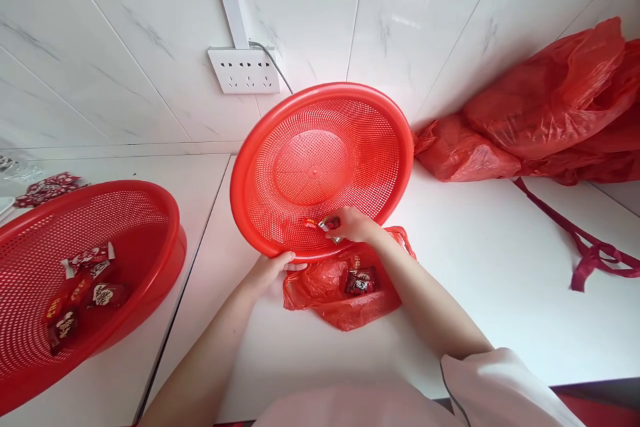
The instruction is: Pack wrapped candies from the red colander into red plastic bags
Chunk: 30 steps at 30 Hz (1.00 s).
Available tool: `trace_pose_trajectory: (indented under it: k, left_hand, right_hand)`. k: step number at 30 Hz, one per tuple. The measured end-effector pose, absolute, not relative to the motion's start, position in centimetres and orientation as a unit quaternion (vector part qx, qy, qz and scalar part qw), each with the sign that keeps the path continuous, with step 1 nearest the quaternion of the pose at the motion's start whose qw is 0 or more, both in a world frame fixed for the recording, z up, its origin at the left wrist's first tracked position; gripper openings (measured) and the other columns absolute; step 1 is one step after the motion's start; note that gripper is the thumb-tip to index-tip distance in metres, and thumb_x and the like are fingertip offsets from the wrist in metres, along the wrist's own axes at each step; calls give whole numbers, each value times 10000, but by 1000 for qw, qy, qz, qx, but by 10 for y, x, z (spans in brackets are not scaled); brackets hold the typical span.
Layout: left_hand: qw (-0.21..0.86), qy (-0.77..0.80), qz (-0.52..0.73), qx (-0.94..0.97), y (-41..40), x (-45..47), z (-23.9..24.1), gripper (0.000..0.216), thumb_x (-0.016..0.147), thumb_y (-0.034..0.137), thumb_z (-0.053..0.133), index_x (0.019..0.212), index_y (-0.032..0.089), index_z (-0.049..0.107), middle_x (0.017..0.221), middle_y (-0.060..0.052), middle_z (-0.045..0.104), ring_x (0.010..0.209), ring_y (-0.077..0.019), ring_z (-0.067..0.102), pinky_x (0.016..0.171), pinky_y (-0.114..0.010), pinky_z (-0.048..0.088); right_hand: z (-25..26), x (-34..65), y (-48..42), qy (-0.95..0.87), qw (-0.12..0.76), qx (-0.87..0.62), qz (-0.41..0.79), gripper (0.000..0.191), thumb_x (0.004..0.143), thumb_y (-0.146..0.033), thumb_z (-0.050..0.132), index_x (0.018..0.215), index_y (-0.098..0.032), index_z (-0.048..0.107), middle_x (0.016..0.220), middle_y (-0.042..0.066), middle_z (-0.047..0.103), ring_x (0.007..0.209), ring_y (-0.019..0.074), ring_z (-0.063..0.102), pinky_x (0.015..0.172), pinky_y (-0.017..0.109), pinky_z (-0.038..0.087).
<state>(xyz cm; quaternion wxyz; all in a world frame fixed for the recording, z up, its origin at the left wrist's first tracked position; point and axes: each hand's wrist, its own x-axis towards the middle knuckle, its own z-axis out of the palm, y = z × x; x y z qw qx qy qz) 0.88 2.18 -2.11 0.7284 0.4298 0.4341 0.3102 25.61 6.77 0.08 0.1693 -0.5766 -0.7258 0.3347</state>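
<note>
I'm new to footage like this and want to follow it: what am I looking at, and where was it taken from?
No machine here, just a person's bare hands, seen from a camera on their head looking forward and down. The left hand grips the near rim of a red plastic colander. The right hand, inside it, pinches a small wrapped packet. On the white countertop, a red plastic bag lies just below that rim. Another colander, holding several packets, stands at left; bulging red bags are at right.
</note>
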Motion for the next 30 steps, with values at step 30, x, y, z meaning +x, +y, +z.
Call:
trace_pose_trajectory:
  k: [30]
  left_hand:
    - [747,418,318,409,24,9,-12,297,804,220,618,1089,151,663,1192,-116,670,1093,-288,633,891,-416,547]
  right_hand:
    - [59,241,38,-414,634,-401,516,282,845,-474,618,904,-199,611,956,40,696,736,132,695,528,187,547]
